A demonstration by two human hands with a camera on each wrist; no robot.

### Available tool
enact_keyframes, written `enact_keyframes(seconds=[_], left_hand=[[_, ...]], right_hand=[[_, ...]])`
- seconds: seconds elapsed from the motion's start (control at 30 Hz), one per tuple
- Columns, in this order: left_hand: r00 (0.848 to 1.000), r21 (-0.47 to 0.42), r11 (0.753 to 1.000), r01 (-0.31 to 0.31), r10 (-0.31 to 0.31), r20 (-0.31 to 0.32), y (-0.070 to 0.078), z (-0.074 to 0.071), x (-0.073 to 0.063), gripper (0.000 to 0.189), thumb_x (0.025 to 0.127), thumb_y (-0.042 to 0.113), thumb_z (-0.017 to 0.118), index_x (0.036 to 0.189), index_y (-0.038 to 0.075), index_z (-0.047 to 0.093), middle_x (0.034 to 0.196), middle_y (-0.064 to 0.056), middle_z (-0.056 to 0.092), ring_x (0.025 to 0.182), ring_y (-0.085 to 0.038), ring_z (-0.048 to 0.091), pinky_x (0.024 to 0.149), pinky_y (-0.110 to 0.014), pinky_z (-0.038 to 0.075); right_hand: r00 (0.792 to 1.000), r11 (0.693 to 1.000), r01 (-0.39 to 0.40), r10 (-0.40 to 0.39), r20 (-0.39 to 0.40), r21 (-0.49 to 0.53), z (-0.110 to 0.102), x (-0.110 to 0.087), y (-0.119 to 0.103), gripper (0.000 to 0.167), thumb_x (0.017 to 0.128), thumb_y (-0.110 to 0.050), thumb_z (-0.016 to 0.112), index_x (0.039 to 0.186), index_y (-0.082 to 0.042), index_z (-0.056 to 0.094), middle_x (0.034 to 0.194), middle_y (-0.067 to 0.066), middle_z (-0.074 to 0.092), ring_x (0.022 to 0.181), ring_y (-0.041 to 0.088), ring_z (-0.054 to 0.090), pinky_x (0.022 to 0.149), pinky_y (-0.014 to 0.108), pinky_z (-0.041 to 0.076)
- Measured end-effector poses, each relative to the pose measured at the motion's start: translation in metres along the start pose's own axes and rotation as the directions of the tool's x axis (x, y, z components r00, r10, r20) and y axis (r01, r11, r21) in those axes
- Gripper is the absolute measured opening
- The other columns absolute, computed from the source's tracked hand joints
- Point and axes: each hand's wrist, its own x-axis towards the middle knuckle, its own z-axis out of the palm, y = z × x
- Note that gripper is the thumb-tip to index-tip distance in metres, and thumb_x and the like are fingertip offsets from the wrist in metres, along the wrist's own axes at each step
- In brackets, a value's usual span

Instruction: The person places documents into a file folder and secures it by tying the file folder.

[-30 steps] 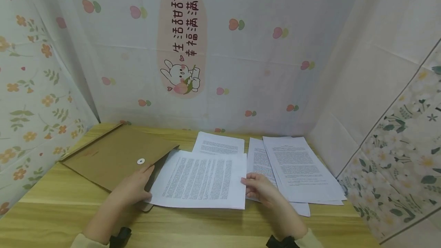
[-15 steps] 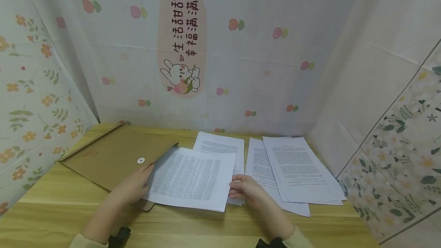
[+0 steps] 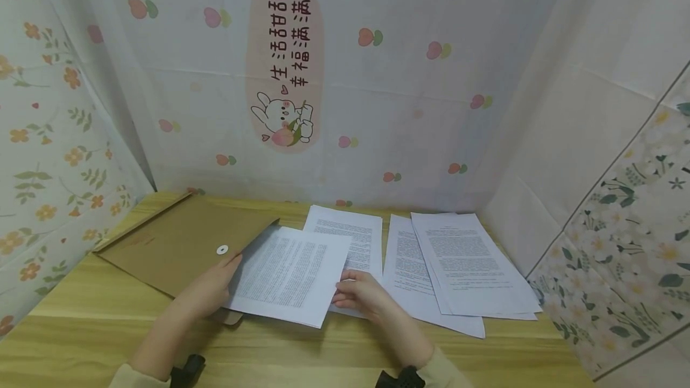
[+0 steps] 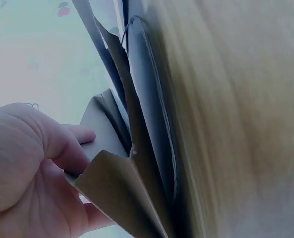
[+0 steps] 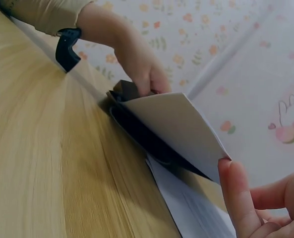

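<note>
A brown paper document envelope (image 3: 178, 238) with a white round button lies at the left of the table, its mouth facing right. My left hand (image 3: 207, 292) grips the upper layer at that mouth and lifts it; in the left wrist view the hand (image 4: 28, 163) has the folded brown edge (image 4: 114, 181) between thumb and fingers. Printed sheets (image 3: 291, 268) stand partly inside the mouth, their left part hidden under the envelope. With its fingertips my right hand (image 3: 366, 295) pinches their right edge, also seen on the sheets (image 5: 176, 119) in the right wrist view.
Behind the held sheets lies another printed stack (image 3: 350, 226). Farther right, overlapping printed papers (image 3: 469, 262) spread toward the right side of the wooden table (image 3: 269, 358). A patterned curtain (image 3: 409, 106) closes off the back.
My right hand has moved left, and the sheets have slid left and deeper into the envelope's mouth. The left hand keeps its hold at nearly the same place.
</note>
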Motion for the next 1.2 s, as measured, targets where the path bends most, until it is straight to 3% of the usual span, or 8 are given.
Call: enact_keyframes(seconds=[0.77,1.2], left_hand=[[1.0,-0.005,1.0,0.006,-0.006,-0.003,-0.001,-0.001,0.001,0.06,0.072,-0.022,0.046,0.131,-0.023,0.037,0.138,-0.039,0.034,0.124,-0.052,0.038,0.099,-0.059,0.035],[1.0,-0.018,1.0,0.019,-0.019,0.004,0.0,-0.001,-0.001,0.063,0.07,-0.023,0.048,0.132,-0.022,0.037,0.139,-0.038,0.034,0.124,-0.052,0.038,0.097,-0.059,0.037]], right_hand=[[0.999,0.993,0.046,-0.047,0.004,0.105,0.061,0.036,-0.006,0.01,0.092,0.002,0.055,0.101,0.005,0.053,0.078,0.012,0.066,0.068,0.017,0.068,0.066,0.026,0.056],[0.998,0.995,0.046,-0.042,-0.042,0.09,0.079,0.053,-0.002,0.009,0.091,0.007,0.054,0.1,0.008,0.053,0.078,0.016,0.064,0.068,0.02,0.068,0.067,0.03,0.057]])
